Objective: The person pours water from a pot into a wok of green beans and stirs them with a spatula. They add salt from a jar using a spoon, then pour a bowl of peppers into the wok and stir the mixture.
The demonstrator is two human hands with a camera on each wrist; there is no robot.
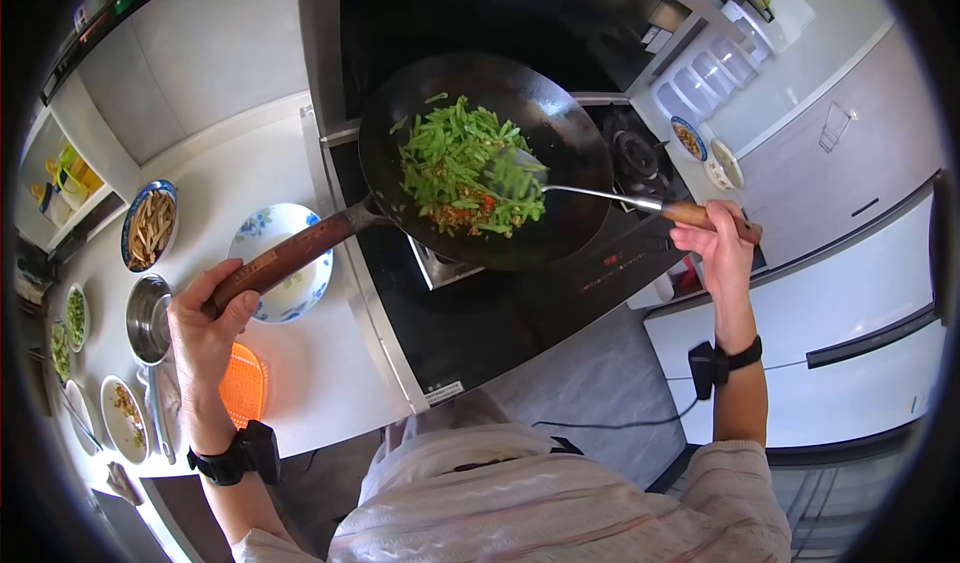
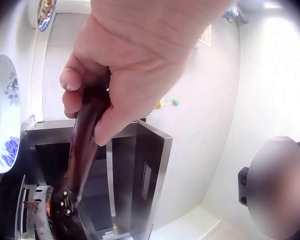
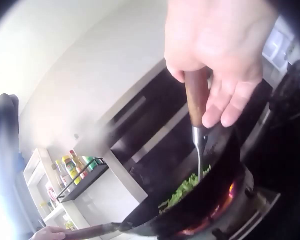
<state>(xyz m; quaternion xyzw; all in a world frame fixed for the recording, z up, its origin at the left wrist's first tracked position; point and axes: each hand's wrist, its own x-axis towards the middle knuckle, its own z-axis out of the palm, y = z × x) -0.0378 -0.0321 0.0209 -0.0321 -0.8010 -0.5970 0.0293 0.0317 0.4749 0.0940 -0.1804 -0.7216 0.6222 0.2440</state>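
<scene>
A black wok (image 1: 560,133) full of green beans with red bits (image 1: 455,168) is tilted over the stove. My left hand (image 1: 205,328) grips its brown wooden handle (image 1: 285,258); the left wrist view shows my fingers (image 2: 72,87) curled round that handle (image 2: 82,145). My right hand (image 1: 725,243) holds the wooden grip of a metal spatula (image 1: 600,195), whose blade lies on the beans. In the right wrist view the hand (image 3: 215,55) wraps the spatula grip (image 3: 196,97) above the wok (image 3: 200,200), with flame under it.
A blue-patterned white plate (image 1: 262,231) lies under the wok handle. Along the left counter sit a bowl of pale strips (image 1: 150,225), a steel bowl (image 1: 148,318), small dishes and an orange item (image 1: 243,383). Small bowls (image 1: 722,163) stand right of the stove.
</scene>
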